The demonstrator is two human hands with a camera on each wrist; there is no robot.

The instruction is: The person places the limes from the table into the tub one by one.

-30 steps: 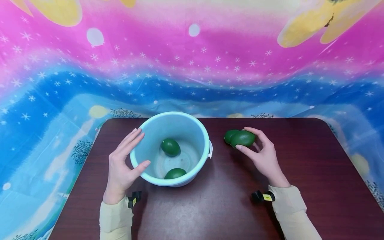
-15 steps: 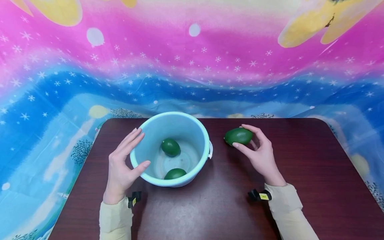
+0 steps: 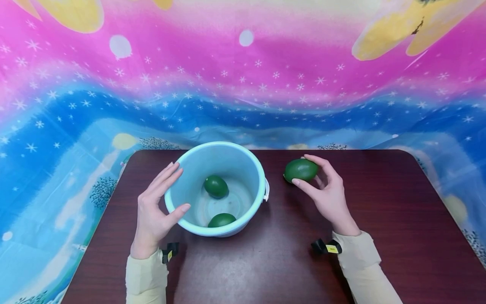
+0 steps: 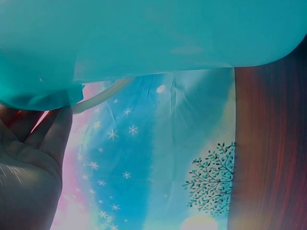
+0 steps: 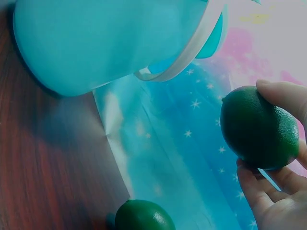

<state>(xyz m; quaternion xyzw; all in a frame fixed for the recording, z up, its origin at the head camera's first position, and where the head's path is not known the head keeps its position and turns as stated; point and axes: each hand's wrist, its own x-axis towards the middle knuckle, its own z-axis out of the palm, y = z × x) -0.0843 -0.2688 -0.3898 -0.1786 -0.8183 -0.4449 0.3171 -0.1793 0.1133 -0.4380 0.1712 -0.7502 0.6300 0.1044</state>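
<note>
My right hand [image 3: 328, 196] holds a green avocado [image 3: 301, 170] between thumb and fingers, to the right of a light blue bucket [image 3: 260, 181]. In the right wrist view the held avocado [image 5: 259, 127] is raised above another avocado [image 5: 146, 215] lying on the table, which is mostly hidden in the head view. Two more avocados lie inside the bucket, one near the middle [image 3: 216, 186] and one by the near wall [image 3: 222, 220]. My left hand [image 3: 155, 209] rests at the bucket's left rim, fingers straight along the outside and thumb extended over the edge.
The bucket stands on a dark reddish-brown table [image 3: 235, 270], with its white handle [image 5: 192, 48] hanging at the side. A colourful snowflake-patterned cloth [image 3: 212, 76] hangs behind and beside the table.
My right hand has shifted slightly left and away from me with its avocado, which now covers most of the avocado behind it. The left hand and bucket stay put.
</note>
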